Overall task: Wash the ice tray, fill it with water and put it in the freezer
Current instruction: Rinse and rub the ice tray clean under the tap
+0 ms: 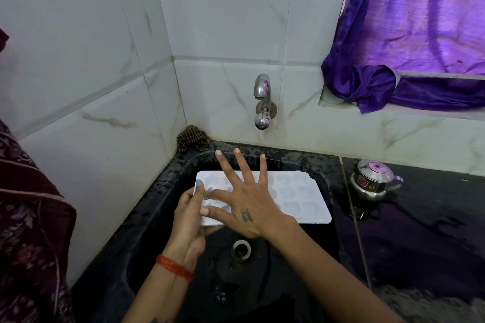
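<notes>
A white ice tray with flower-shaped cells is held level over the black sink. My left hand grips its left end, thumb on top of the rim and fingers underneath. My right hand lies above the tray's left half with its fingers spread straight, palm down on the cells. A chrome tap sticks out of the tiled wall behind the sink; no water runs from it. The sink's drain lies right under my hands.
A small steel kettle stands on the dark counter to the right of the sink. A brown checked cloth sits in the back left corner. A purple curtain hangs over the window ledge at the upper right. White tiled walls close the left and back.
</notes>
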`<state>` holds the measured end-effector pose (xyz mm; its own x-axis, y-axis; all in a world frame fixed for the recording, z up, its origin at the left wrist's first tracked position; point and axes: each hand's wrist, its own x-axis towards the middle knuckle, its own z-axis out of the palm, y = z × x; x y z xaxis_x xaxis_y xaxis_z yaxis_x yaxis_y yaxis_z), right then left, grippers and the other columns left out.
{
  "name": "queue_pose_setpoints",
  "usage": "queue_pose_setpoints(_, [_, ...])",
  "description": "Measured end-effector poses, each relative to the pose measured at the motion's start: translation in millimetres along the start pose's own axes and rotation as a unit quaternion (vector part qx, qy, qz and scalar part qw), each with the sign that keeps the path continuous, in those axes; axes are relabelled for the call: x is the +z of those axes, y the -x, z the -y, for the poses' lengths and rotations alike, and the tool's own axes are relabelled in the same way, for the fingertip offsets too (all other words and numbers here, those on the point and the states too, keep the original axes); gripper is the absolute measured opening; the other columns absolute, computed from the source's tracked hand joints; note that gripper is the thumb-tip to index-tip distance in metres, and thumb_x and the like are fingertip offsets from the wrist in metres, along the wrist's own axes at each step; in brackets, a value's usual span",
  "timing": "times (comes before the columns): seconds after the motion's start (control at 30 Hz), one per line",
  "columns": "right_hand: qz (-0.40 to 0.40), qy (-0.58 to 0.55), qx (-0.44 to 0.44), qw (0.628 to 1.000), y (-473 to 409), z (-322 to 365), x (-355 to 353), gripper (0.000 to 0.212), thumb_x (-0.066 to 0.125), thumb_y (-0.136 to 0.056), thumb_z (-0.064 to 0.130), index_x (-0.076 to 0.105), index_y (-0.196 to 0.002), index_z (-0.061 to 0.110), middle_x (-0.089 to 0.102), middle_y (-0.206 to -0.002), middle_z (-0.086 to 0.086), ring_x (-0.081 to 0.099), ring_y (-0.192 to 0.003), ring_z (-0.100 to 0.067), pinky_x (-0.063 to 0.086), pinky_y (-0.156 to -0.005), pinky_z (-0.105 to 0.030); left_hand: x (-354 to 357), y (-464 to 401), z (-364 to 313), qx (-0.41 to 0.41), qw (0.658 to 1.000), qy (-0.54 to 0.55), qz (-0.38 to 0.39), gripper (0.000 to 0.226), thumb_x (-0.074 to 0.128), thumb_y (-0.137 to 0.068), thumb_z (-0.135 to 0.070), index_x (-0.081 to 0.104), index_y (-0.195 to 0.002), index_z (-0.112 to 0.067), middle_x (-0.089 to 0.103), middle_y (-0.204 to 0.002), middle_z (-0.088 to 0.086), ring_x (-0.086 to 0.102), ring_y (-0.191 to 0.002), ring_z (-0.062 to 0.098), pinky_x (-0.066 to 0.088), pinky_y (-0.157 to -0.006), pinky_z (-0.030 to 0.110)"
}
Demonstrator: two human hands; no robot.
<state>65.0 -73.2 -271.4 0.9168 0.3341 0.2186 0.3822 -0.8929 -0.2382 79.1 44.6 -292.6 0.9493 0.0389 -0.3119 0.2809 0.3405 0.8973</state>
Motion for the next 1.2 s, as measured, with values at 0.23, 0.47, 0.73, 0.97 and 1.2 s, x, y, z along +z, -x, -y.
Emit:
queue_pose_setpoints(0.23, [0.003,-0.015,-0.004,1.0,-0.8,-1.5,-1.3,0.08,0.001,-0.073,0.077,0.056,-0.122,0.045,-0.022,-0.157,0.008,-0.032,-0.141,-0.022,-0.022,-0.105,-0.063,0.3,0.2,-1.2,-0.006,1.0,-0.003,-0.008,0.036,0.05,-0.091,-0.047,0.056,-0.109,-0.016,0.066,-0.114,0.005,0.069,-0.09,0.027,0.056,-0.055,0.037])
queue_pose_setpoints(0.47, [-0.039,0.017,-0.011,0.999,1.4,-1.7,2.2,0.078,0.003,-0.075,0.077,0.059,-0.114,0.039,-0.013,-0.159,0.005,-0.026,-0.143,-0.024,-0.022,-0.104,-0.064,2.7,2.9,-1.4,0.005,1.0,0.005,0.0,0.022,0.05,-0.093,-0.042,0.055,-0.093,-0.02,0.067,-0.091,-0.002,0.069,-0.063,0.014,0.053,-0.046,0.029])
queue_pose_setpoints(0.73, [-0.013,-0.001,-0.013,1.0,0.5,-2.9,1.6,0.073,0.006,-0.078,0.074,0.052,-0.127,0.045,-0.021,-0.157,0.008,-0.031,-0.141,-0.022,-0.022,-0.105,-0.063,1.8,1.7,-1.1,0.005,1.0,-0.001,-0.002,0.025,0.051,-0.092,-0.043,0.056,-0.099,-0.018,0.066,-0.104,-0.001,0.072,-0.062,0.013,0.055,-0.048,0.031])
queue_pose_setpoints(0.97, [-0.014,-0.005,-0.016,1.0,0.3,-4.3,1.1,0.072,0.007,-0.078,0.073,0.055,-0.12,0.043,-0.019,-0.158,0.007,-0.028,-0.142,-0.022,-0.022,-0.105,-0.063,2.0,1.1,-0.6,0.004,1.0,0.002,-0.005,0.023,0.051,-0.093,-0.041,0.056,-0.098,-0.019,0.067,-0.099,0.001,0.071,-0.063,0.015,0.055,-0.046,0.032])
queue_pose_setpoints(1.2, [-0.055,0.004,0.008,0.998,7.5,-13.2,0.7,0.069,0.007,-0.081,0.073,0.052,-0.119,0.037,-0.018,-0.158,0.008,-0.027,-0.142,-0.02,-0.024,-0.106,-0.059,-3.0,-5.0,1.6,-0.001,1.0,0.005,-0.02,0.027,0.051,-0.094,-0.04,0.057,-0.104,-0.016,0.069,-0.091,0.006,0.067,-0.073,0.022,0.058,-0.055,0.038])
